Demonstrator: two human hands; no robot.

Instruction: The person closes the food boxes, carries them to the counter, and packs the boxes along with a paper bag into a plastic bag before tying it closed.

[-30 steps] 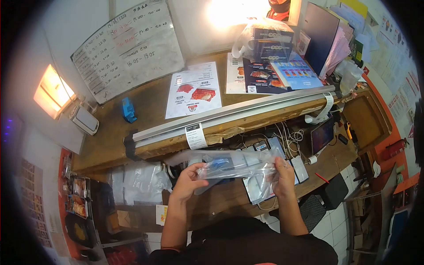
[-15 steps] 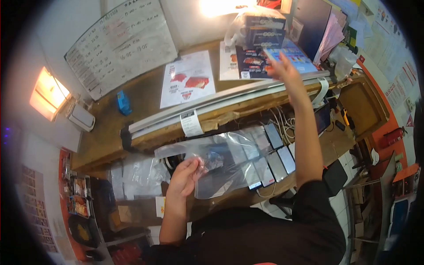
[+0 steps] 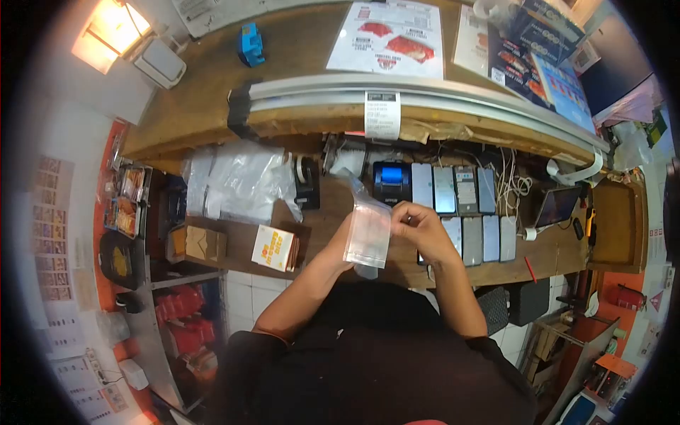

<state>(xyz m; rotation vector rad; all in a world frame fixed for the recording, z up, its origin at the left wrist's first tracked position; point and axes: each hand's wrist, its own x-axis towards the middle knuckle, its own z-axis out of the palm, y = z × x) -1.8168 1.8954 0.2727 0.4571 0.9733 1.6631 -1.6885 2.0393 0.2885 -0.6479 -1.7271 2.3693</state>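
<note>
Between my hands is a clear plastic bag (image 3: 367,234), seen as a narrow, shiny, folded-looking panel with a thin clear part trailing up from its top. My left hand (image 3: 338,245) is closed on it from behind and from the left, its fingers mostly hidden by the plastic. At the bag's upper right edge, my right hand (image 3: 425,230) is closed in a pinch with thumb and fingers together. Just beyond lies a black device with a blue roll (image 3: 392,177). Several phones (image 3: 471,237) lie in rows to the right of my right hand.
More clear plastic bags (image 3: 244,184) lie on the left of the lower desk, near a tape dispenser (image 3: 305,180). A printed card stack (image 3: 275,248) sits at the front edge. A raised shelf with a metal rail (image 3: 312,88) crosses behind. Cables (image 3: 513,177) hang at right.
My right hand has come down from the raised shelf to the bag. The wide-spread bag is now gathered into a narrow panel between both hands. The view has shifted.
</note>
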